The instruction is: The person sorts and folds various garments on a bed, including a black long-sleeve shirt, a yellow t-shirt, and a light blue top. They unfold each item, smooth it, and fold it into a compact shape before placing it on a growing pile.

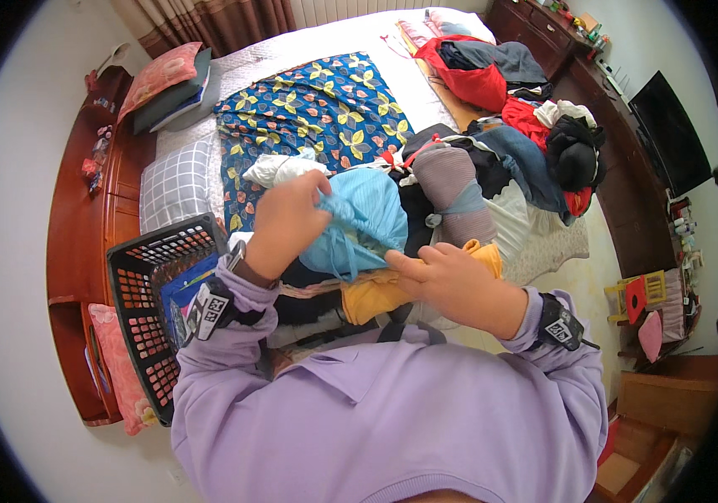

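A light-blue garment (368, 207) with a gathered edge and hanging ties is bunched up in front of me. My left hand (289, 220) grips its upper left edge. At its lower right edge, my right hand (450, 280) pinches the cloth between thumb and fingers. Below the blue cloth lies a yellow garment (365, 298), partly hidden by my right hand. Just to the right is a rolled grey-mauve bundle (450, 182) tied with a bluish band. A white bundled cloth (283, 168) sits behind my left hand.
A black plastic basket (139, 302) holding blue packets stands at my left. The bed carries a blue leaf-patterned cloth (315, 107), a grey checked pillow (176, 182) and, at right, jeans (516, 163), a red bag (472, 82) and a black bundle (572, 151). Dark cabinets (623, 170) line the right wall.
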`<action>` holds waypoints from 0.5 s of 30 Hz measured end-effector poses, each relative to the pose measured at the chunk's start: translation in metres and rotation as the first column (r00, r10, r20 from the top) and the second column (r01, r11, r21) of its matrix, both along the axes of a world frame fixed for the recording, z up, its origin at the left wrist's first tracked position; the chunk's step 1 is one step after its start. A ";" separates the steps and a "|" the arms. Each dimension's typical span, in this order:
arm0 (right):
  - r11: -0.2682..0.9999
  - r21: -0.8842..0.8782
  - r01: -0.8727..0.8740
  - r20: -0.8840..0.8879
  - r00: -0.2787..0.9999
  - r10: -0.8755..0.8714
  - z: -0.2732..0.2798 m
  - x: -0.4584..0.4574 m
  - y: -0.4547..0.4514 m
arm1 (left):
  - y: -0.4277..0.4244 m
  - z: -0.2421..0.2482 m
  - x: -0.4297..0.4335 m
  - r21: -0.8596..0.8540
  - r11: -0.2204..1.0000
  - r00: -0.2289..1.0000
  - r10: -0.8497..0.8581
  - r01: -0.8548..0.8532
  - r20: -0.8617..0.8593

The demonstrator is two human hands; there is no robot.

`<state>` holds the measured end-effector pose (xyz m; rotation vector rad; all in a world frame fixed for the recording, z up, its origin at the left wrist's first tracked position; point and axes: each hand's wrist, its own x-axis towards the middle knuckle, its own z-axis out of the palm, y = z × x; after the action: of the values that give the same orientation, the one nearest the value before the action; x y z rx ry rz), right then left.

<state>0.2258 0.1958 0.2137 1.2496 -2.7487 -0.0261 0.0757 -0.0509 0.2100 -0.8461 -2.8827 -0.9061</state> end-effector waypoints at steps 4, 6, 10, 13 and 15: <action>0.998 -0.052 0.024 0.031 0.999 -0.023 -0.008 -0.008 -0.016 | 0.020 0.014 -0.013 0.179 0.981 0.994 0.063 -0.078 0.090; 0.994 -0.109 0.028 0.081 0.997 -0.019 -0.011 -0.013 -0.024 | 0.034 0.010 -0.004 0.534 0.841 0.933 -0.122 -0.084 0.337; 0.990 -0.138 -0.017 0.159 0.986 0.039 -0.012 -0.009 -0.030 | 0.025 0.000 -0.008 0.685 0.681 0.874 -0.135 -0.260 0.467; 0.981 -0.173 0.082 0.313 0.949 -0.024 -0.011 -0.001 -0.016 | -0.013 0.002 -0.045 0.603 0.533 0.618 -0.178 -0.594 0.766; 0.981 -0.174 0.084 0.214 0.976 -0.046 -0.011 -0.008 -0.001 | -0.016 -0.014 -0.046 0.584 0.367 0.451 -0.388 -0.724 0.804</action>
<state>0.2183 0.1946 0.2027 1.1742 -2.8859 0.3626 0.0294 -0.0671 0.1959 0.3475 -1.8437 -3.2008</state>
